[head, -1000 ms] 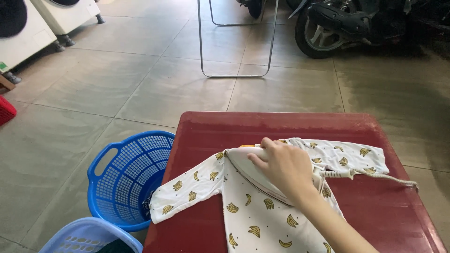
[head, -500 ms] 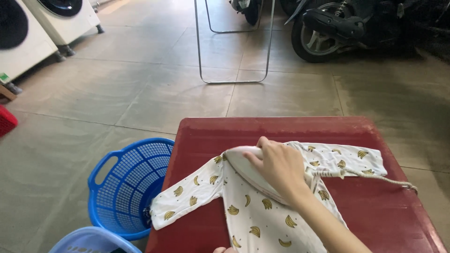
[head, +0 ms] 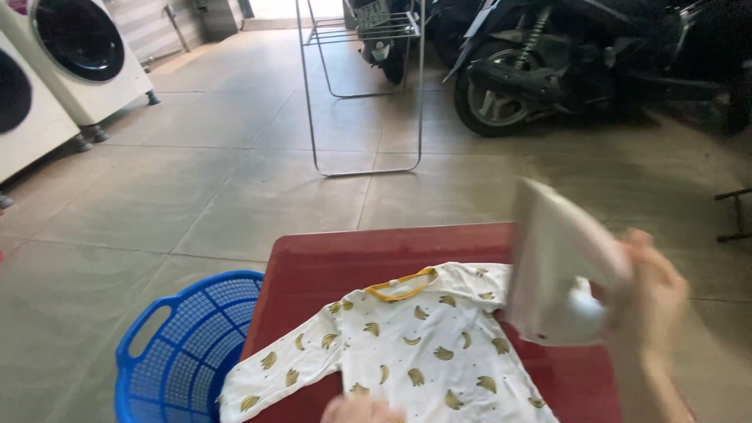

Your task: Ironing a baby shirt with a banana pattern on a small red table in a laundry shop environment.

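A small white garment with a yellow banana print and a yellow collar [head: 407, 345] lies spread on a dark red table [head: 352, 258]. My right hand [head: 650, 298] grips a white iron [head: 552, 266], lifted off the cloth and tilted up at the table's right side. My left hand [head: 360, 409] shows only as blurred fingers at the bottom edge, resting on or just over the garment's lower part; whether it holds anything is hidden.
A blue plastic laundry basket [head: 180, 352] stands on the tiled floor left of the table. Two white washing machines [head: 70, 70] are at far left. A metal drying rack [head: 368, 78] and a parked scooter [head: 580, 63] stand beyond.
My right hand has lifted the iron off the garment and swung it up to the right. The collar and chest of the garment are now uncovered. My left hand has come in at the bottom.
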